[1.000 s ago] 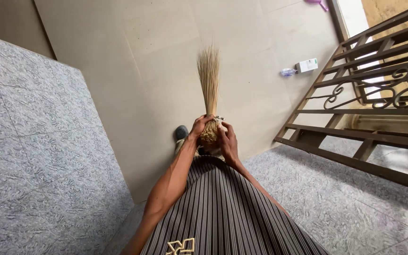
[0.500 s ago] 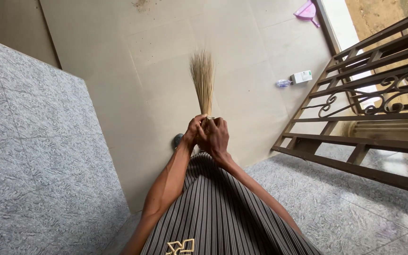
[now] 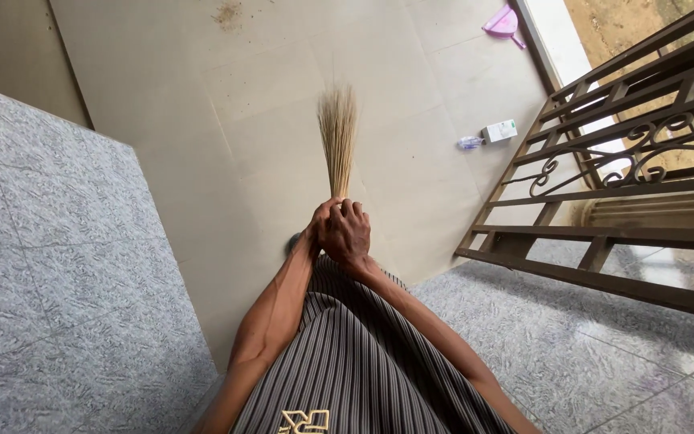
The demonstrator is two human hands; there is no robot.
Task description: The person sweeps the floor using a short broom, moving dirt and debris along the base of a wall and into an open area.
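A bundle of thin straw-coloured broom sticks (image 3: 337,137) points away from me over the beige tiled floor. Both my hands grip its near end in front of my striped garment. My right hand (image 3: 349,233) wraps over the top of the bundle's end. My left hand (image 3: 317,227) sits against it on the left side, mostly covered by the right hand. The bundle's end is hidden inside the two hands.
A dark metal railing (image 3: 620,161) runs along the right. A grey speckled tiled surface (image 3: 50,273) lies at left. On the floor beyond lie a small white box (image 3: 499,130), a small bottle (image 3: 470,143), a purple dustpan (image 3: 503,22) and a dirt patch (image 3: 226,13).
My right hand has slid over the top of the bundle's end, covering the rounded base seen earlier. The view has tilted so more floor shows beyond the sticks.
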